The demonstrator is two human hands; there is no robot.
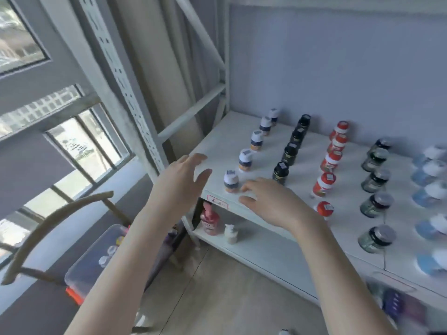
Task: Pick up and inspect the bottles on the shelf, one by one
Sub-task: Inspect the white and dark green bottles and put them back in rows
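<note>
A white shelf (348, 213) holds rows of small bottles. At the left runs a row of white-capped bottles; the nearest white-capped bottle (231, 181) stands at the shelf's front edge. To the right are rows of black bottles (280, 172), red-capped bottles (324, 184), dark glass jars (376, 204) and blue-and-white bottles (430, 194). My left hand (181, 180) hovers left of the nearest white-capped bottle, fingers spread and empty. My right hand (271, 201) hovers just right of that bottle, fingers relaxed and holding nothing.
A lower shelf holds a pink pump bottle (210, 221) and a small white bottle (231, 234). A perforated shelf upright (125, 88) rises at the left. A clear plastic bin (101, 259) and a curved chair back (55, 218) stand on the floor at lower left.
</note>
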